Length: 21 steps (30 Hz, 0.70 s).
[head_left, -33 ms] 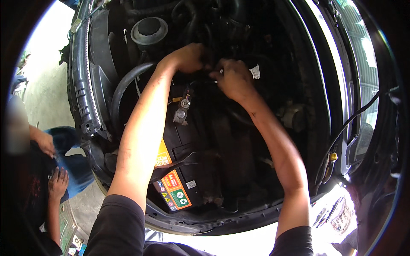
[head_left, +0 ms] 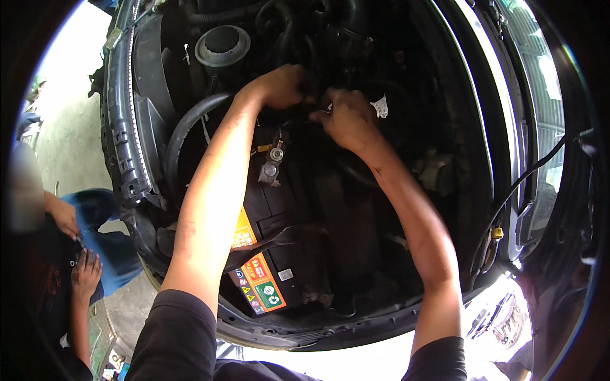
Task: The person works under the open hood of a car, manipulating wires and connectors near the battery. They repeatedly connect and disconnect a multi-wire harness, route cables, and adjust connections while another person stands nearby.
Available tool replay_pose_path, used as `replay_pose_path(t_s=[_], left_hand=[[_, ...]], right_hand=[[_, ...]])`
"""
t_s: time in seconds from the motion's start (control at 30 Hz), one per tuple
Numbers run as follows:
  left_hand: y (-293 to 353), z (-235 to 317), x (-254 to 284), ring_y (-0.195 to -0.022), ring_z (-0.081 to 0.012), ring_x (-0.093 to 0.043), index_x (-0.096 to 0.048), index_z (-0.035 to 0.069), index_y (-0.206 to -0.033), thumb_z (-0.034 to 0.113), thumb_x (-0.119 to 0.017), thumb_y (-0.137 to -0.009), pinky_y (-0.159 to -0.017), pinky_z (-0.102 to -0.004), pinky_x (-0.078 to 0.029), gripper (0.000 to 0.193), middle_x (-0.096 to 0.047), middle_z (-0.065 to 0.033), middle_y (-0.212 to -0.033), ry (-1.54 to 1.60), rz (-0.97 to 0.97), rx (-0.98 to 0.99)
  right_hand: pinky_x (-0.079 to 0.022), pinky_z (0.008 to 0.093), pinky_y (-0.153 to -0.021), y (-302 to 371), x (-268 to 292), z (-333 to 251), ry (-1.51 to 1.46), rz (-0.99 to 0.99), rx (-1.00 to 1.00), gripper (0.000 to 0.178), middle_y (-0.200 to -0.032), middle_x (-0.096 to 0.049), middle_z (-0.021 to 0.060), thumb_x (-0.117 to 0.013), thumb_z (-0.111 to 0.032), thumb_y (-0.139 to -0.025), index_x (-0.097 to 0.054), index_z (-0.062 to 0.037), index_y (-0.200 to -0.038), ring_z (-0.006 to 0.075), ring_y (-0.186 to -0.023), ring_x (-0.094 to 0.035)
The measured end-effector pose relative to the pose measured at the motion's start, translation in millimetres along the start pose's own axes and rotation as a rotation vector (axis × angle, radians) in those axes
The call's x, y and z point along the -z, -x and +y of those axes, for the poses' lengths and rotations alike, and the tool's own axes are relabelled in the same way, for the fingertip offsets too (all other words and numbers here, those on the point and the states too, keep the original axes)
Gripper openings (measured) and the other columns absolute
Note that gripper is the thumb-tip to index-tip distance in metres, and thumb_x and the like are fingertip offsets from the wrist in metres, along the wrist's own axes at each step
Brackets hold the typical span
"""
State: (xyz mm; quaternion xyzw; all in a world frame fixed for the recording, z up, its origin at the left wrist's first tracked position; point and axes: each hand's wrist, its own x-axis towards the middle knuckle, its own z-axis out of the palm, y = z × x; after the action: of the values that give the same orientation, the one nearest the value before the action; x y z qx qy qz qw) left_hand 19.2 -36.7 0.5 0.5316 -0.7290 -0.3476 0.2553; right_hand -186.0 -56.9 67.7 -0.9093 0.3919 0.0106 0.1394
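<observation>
Both hands (head_left: 286,87) (head_left: 349,119) beyond the battery (head_left: 262,273)

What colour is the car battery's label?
Mainly orange: the battery label also has a green panel, best seen in the head view.

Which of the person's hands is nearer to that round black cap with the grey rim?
The left. In the picture, the left hand is below and to the right of the round black cap; the right hand is farther right and lower, beyond the left one.

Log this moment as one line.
left hand: in engine bay, grip shadowed | right hand: close to left, grip shadowed | battery: orange-labelled, metal clamp at far end
</observation>
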Motion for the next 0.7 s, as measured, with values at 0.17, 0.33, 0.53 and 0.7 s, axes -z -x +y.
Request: replay_pose_path(t_s=[0.17, 0.33, 0.53, 0.7], left_hand=[[-1, 2, 1, -0.109, -0.038, -0.07, -0.074, 0.007, -0.114, 0.015, -0.074, -0.086, -0.094, -0.0457, -0.054, 0.029, -0.075, -0.0174, -0.113, -0.012, -0.007, 0.028], [1, 5, -3, -0.11, -0.0354, -0.07, -0.074, 0.007, -0.116, 0.011, -0.074, -0.086, -0.095, -0.0433, -0.055, 0.03, -0.076, -0.0166, -0.114, -0.012, 0.06, 0.064], [4, 11, 0, -0.108, -0.0346, -0.071, -0.074, 0.007, -0.114, 0.007, -0.072, -0.087, -0.092, -0.0424, -0.055, 0.026, -0.076, -0.0171, -0.112, 0.118, 0.065, 0.11], [4, 21, 9, -0.106, -0.0362, -0.071, -0.073, 0.006, -0.11, 0.006, -0.072, -0.087, -0.09, -0.0435, -0.055, 0.023, -0.076, -0.0177, -0.107, 0.099, 0.034, 0.142]], right_hand=[[-0.056, 0.0483, -0.085, -1, -11, 0, 0.103, -0.015, 0.002, 0.023, -0.094, -0.074, 0.0179, -0.07, -0.026, -0.097, -0.072, -0.0027, -0.097, 0.036, -0.096, -0.07], [-0.06, 0.0497, -0.079, 2, -12, 3, 0.055, 0.097, 0.06, 0.015, -0.093, -0.075, 0.0215, -0.072, -0.016, -0.092, -0.074, -0.0022, -0.099, 0.0418, -0.089, -0.074], [-0.06, 0.0485, -0.074, -3, -7, 1, -0.084, 0.128, -0.022, 0.011, -0.085, -0.073, 0.0259, -0.068, -0.008, -0.093, -0.067, 0.0025, -0.096, 0.0426, -0.082, -0.074], [-0.059, 0.049, -0.07, -7, -6, 1, -0.176, 0.221, -0.015, 0.011, -0.084, -0.073, 0.0255, -0.066, -0.009, -0.095, -0.066, 0.0009, -0.099, 0.0424, -0.08, -0.074]])
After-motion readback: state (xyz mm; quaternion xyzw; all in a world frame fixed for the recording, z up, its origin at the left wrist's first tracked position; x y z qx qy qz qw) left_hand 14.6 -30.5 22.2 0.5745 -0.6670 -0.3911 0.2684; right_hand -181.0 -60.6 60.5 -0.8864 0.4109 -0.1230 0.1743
